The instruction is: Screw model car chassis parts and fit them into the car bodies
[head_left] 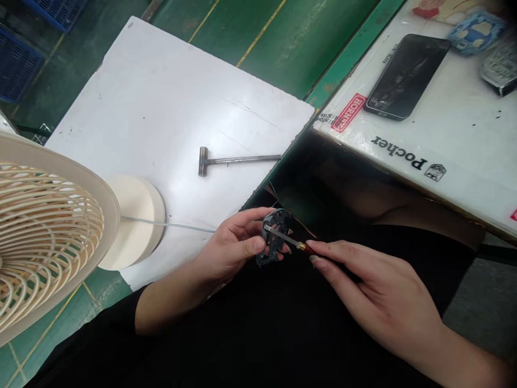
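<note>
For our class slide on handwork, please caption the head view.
Left hand steadies a small dark part; right hand holds a thin tool against it.

The person wears a black garment (pixel 278 334) of plain, matte-looking cloth, its surface so dark that folds and seams are hard to make out. The left sleeve (pixel 100 328) is the same black and loose in cut, ending partway along the forearm in a simple, straight edge. More black cloth (pixel 420 258) covers the lap. The left hand (pixel 226 250) and right hand (pixel 379 285) are bare, with slender fingers and a nail visible on each thumb
</note>
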Action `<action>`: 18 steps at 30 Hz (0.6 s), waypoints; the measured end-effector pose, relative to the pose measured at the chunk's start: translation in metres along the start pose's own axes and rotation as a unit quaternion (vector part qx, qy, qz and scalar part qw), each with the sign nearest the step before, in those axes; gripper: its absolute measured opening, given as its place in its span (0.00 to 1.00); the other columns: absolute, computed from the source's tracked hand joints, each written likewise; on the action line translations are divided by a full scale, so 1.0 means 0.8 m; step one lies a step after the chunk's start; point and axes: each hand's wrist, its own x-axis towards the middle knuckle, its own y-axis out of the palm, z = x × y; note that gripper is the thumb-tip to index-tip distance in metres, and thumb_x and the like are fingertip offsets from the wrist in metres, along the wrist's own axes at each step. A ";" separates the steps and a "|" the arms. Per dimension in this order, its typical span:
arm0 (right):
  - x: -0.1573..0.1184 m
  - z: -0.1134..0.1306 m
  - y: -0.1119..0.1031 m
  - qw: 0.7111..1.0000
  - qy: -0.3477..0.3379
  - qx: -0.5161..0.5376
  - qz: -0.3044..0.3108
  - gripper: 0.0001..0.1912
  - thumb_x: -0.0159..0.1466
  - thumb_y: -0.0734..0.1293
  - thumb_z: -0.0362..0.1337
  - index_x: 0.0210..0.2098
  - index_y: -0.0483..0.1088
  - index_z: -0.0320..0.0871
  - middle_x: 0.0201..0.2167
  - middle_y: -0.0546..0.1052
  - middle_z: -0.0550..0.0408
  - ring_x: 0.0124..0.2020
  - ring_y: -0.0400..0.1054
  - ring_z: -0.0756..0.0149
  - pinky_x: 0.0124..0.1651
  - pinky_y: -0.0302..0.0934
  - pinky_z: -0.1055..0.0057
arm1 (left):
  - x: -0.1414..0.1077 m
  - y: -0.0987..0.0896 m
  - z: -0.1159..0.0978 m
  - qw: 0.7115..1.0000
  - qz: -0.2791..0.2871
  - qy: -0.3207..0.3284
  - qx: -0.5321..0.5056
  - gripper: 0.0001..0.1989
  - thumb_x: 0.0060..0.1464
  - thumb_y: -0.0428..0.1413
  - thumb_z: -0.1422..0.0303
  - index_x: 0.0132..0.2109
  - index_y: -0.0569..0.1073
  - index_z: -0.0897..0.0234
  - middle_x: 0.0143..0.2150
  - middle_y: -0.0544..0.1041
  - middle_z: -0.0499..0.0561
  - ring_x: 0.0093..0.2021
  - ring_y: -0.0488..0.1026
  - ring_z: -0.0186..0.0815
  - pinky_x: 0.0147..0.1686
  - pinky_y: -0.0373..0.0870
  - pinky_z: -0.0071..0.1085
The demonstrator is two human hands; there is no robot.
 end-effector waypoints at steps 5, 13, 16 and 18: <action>-0.002 -0.002 0.003 1.000 0.002 -0.006 -0.014 0.16 0.81 0.73 0.32 0.64 0.83 0.51 0.50 0.92 0.53 0.45 0.91 0.61 0.48 0.87 0.70 | 0.000 0.001 -0.001 0.999 -0.003 -0.005 0.036 0.23 0.70 0.75 0.60 0.68 0.89 0.57 0.52 0.92 0.62 0.49 0.90 0.44 0.56 0.87 0.41; -0.003 -0.003 0.003 1.000 0.019 -0.001 -0.019 0.15 0.80 0.74 0.32 0.62 0.85 0.52 0.50 0.93 0.54 0.45 0.91 0.60 0.48 0.87 0.70 | -0.003 -0.005 0.005 0.998 -0.017 -0.002 0.058 0.23 0.70 0.75 0.60 0.68 0.89 0.57 0.53 0.93 0.61 0.49 0.90 0.45 0.60 0.85 0.44; -0.003 -0.002 0.004 1.000 0.025 0.002 -0.016 0.15 0.80 0.74 0.33 0.62 0.85 0.52 0.50 0.93 0.55 0.43 0.91 0.60 0.47 0.87 0.70 | -0.005 -0.007 0.008 0.998 -0.031 -0.005 0.059 0.25 0.69 0.76 0.60 0.69 0.88 0.58 0.56 0.93 0.62 0.52 0.91 0.48 0.63 0.85 0.48; -0.004 -0.002 0.004 1.000 0.021 -0.001 -0.022 0.14 0.79 0.74 0.33 0.62 0.85 0.51 0.50 0.93 0.55 0.43 0.91 0.61 0.48 0.87 0.71 | -0.006 -0.006 0.008 0.998 -0.036 -0.003 0.060 0.25 0.70 0.76 0.61 0.70 0.88 0.57 0.60 0.92 0.62 0.56 0.91 0.50 0.66 0.85 0.50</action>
